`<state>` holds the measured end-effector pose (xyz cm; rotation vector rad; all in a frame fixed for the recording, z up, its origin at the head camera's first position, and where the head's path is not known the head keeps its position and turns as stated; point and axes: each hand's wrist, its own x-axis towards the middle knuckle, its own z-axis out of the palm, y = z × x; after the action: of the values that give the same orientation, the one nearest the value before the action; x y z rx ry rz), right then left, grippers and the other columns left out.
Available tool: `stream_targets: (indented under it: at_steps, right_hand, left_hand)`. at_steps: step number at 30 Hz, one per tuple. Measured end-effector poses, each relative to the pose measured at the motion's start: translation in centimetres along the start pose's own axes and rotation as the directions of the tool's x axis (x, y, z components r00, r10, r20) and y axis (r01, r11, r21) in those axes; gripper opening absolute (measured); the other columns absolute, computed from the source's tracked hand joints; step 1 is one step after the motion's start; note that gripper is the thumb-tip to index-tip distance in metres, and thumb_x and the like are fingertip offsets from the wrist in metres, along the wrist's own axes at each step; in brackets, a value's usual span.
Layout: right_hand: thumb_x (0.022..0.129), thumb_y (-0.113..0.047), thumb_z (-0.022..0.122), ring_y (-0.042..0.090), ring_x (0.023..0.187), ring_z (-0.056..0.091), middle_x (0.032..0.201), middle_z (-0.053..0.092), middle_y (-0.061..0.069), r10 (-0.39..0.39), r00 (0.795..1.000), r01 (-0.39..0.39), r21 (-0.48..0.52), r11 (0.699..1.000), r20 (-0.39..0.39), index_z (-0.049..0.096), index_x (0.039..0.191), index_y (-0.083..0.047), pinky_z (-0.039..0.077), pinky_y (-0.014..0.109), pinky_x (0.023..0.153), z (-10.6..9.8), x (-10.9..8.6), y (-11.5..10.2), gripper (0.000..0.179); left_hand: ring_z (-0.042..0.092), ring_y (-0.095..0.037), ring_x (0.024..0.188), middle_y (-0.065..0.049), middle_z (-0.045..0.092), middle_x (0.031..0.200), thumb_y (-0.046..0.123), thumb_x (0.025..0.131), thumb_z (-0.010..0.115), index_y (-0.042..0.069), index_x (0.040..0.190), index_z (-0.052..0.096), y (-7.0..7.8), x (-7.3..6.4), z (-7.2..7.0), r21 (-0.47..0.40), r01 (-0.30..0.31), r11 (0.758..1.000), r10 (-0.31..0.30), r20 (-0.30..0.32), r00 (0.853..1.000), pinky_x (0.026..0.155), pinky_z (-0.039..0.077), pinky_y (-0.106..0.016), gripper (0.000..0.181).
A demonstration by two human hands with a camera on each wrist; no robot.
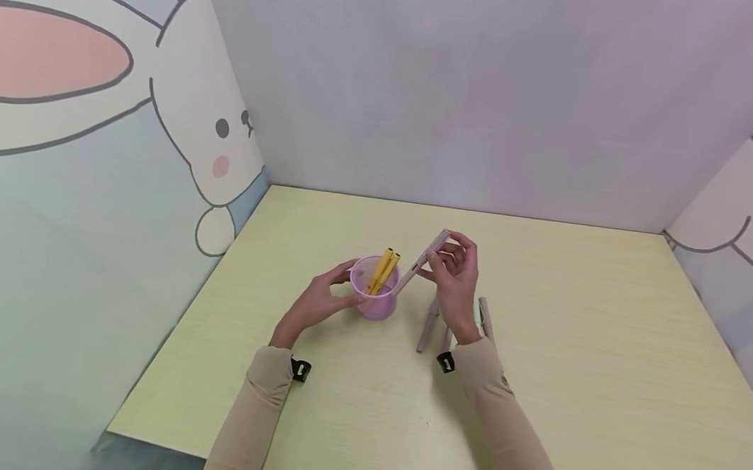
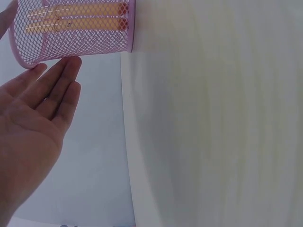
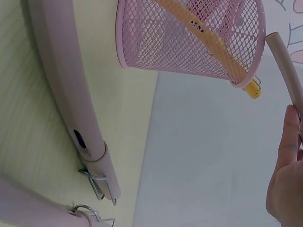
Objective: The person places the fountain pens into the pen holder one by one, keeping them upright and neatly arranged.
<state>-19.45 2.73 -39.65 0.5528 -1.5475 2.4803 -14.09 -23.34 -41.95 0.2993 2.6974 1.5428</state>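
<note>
A pink mesh pen holder point(image 1: 382, 308) stands on the table with two yellow pens point(image 1: 379, 272) leaning inside it. My left hand point(image 1: 322, 299) steadies it near the rim, thumb on the near side and fingers on the far side. In the left wrist view, the fingertips rest along the mesh wall. With my right hand point(image 1: 458, 285) I pinch a pink pen point(image 1: 418, 264), tilted so that its lower end is at the holder's right rim. Under the right wrist lie more pink pens point(image 1: 428, 328), partly hidden by that hand; their metal clips show in the right wrist view.
A pale green pen point(image 1: 477, 313) lies beside another pink pen point(image 1: 487, 320), right of the right wrist. The light wooden table point(image 1: 601, 346) meets a plain backdrop point(image 1: 472, 112) behind and a cartoon-printed panel point(image 1: 126, 250) on the left.
</note>
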Motion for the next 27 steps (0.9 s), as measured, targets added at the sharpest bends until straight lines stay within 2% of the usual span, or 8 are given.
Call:
stream_targets:
  at_steps: [8,13,16,20,27]
  right_hand:
    - [0.100,0.005,0.061,0.016,0.095,0.061,0.115,0.054,0.010,-0.022,1.000,0.021,-0.034,0.999,-0.006,0.040,0.141,-0.004,0.062,0.036,0.076,0.8,0.0,0.6,0.046]
    - [0.100,0.010,0.059,0.017,0.096,0.059,0.114,0.053,0.011,-0.021,0.999,0.026,-0.117,0.993,0.042,0.039,0.139,0.005,0.062,0.034,0.073,1.0,-0.2,1.4,0.044]
    - [0.099,0.009,0.060,0.019,0.097,0.058,0.113,0.053,0.016,-0.017,0.997,0.029,-0.184,0.982,0.069,0.042,0.138,0.009,0.062,0.034,0.070,1.0,-0.4,1.6,0.043]
    - [0.099,0.009,0.061,0.019,0.097,0.059,0.113,0.053,0.023,-0.009,0.997,0.027,-0.250,0.968,0.071,0.045,0.138,0.009,0.061,0.033,0.067,0.6,-0.6,1.5,0.042]
    - [0.100,0.007,0.061,0.014,0.093,0.060,0.108,0.055,0.020,-0.027,0.999,0.037,-0.259,0.965,0.042,0.047,0.134,0.011,0.061,0.030,0.066,-0.9,-0.4,0.7,0.038]
  left_hand:
    - [0.052,-0.035,0.134,-0.012,0.061,0.143,0.034,0.092,0.079,0.016,0.158,0.043,0.0,0.0,0.0,-0.003,0.008,1.000,-0.008,0.006,1.000,0.108,0.037,-0.067,0.077]
    - [0.052,-0.036,0.134,-0.013,0.061,0.143,0.036,0.093,0.078,0.016,0.158,0.044,0.0,0.0,0.1,-0.005,0.009,1.000,-0.009,0.008,1.000,0.107,0.038,-0.067,0.077]
    - [0.053,-0.036,0.133,-0.012,0.062,0.143,0.037,0.092,0.078,0.017,0.158,0.044,0.1,0.1,0.1,-0.008,0.008,1.000,-0.008,0.008,1.000,0.107,0.039,-0.066,0.077]
    - [0.053,-0.035,0.133,-0.011,0.062,0.143,0.038,0.092,0.078,0.018,0.158,0.044,0.1,0.2,0.1,-0.010,0.000,1.000,0.000,0.012,1.000,0.107,0.039,-0.066,0.078]
    - [0.053,-0.035,0.133,-0.011,0.062,0.143,0.038,0.092,0.078,0.018,0.159,0.043,-0.2,0.3,0.1,0.000,-0.002,1.000,0.002,0.009,1.000,0.106,0.039,-0.066,0.078]
